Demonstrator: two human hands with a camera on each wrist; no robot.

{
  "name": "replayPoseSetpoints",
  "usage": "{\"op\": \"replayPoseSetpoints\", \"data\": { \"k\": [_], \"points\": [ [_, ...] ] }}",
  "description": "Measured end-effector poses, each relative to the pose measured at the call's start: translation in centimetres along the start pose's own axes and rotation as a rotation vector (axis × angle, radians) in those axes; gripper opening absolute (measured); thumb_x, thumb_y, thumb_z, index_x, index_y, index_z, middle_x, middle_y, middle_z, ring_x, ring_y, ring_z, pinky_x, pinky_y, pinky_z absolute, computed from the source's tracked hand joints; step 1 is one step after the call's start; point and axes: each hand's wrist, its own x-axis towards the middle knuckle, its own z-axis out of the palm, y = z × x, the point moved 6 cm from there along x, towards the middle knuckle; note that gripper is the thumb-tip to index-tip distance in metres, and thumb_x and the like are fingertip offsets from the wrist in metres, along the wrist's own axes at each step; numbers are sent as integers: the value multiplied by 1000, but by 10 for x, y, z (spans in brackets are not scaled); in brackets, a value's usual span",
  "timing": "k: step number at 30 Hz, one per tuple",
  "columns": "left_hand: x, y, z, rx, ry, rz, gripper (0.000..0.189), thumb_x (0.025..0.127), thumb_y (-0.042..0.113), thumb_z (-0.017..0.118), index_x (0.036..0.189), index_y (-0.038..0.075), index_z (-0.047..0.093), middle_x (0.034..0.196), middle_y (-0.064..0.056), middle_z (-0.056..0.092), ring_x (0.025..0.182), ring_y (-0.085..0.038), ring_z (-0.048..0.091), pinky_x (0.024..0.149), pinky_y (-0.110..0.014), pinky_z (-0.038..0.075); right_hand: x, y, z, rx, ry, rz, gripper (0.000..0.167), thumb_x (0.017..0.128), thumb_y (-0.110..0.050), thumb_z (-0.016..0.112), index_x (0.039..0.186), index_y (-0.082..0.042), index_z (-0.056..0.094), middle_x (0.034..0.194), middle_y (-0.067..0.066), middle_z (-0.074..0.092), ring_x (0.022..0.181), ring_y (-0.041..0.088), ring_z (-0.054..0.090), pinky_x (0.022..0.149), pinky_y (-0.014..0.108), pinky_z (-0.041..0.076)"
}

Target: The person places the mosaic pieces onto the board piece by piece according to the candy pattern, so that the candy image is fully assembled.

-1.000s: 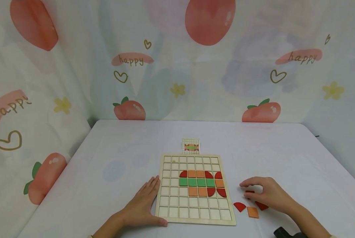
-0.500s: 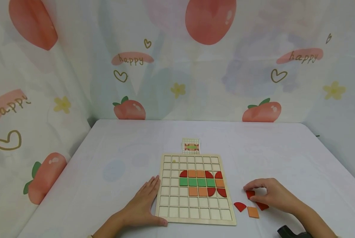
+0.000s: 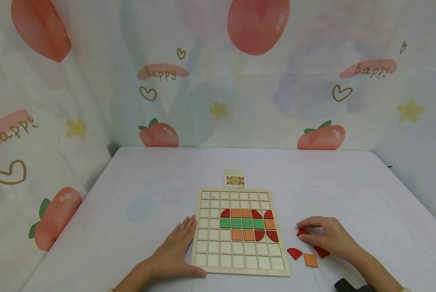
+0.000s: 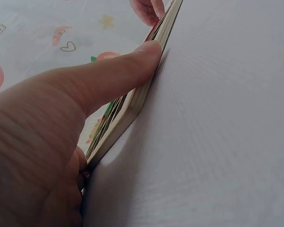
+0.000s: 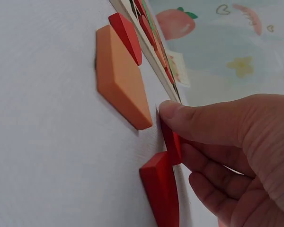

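A wooden grid board [image 3: 208, 259] lies on the table with red quarter-circle, orange square and green square tiles set in its cells. My left hand [image 3: 175, 247] rests against the board's left side, fingers straight; its thumb touches the front edge, as the left wrist view shows. To the right of the board, my right hand [image 3: 331, 235] pinches a red quarter-circle tile [image 3: 303, 232] between thumb and fingers; the right wrist view has this red tile [image 5: 171, 142] partly hidden by the thumb. Close by lie another red tile [image 3: 322, 252], a red quarter-circle [image 3: 294, 254] and an orange square tile [image 3: 311, 260].
Behind the board stands a small pattern card [image 3: 234, 179] with a candy-like design. A black object [image 3: 351, 286] shows at the bottom right by the forearm. The white table [image 3: 159, 174] meets a printed curtain [image 3: 240, 89] at the back.
My right hand shifted slightly right, then back left and a little away from me. The red tile at its fingertips moved and turned with it. My left hand and the board stayed still.
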Motion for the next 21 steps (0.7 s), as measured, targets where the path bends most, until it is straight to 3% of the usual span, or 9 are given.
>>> {"op": "replayPoseSetpoints", "data": {
  "k": [8,14,21],
  "points": [
    [0,-1,0,2,-5,-3,123,64,78,56,147,1,8,153,-9,4,139,-23,0,109,-44,9,0,5,-3,-9,-55,47,33,73,-27,77,101,-12,69,95,-5,65,91,18,59,79,41,50],
    [0,-1,0,7,-2,-1,123,64,78,56,146,1,9,153,-9,4,139,-23,0,109,-44,9,-1,6,-4,14,-141,4,31,76,-18,74,106,-10,68,100,-3,65,94,20,59,80,42,50],
    [0,-1,1,3,-5,2,123,64,78,56,147,1,9,153,-8,4,139,-23,0,109,-45,9,-2,7,-3,-4,-89,0,26,77,-17,74,101,-11,70,96,-5,66,91,17,59,79,40,51]
  ]
}}
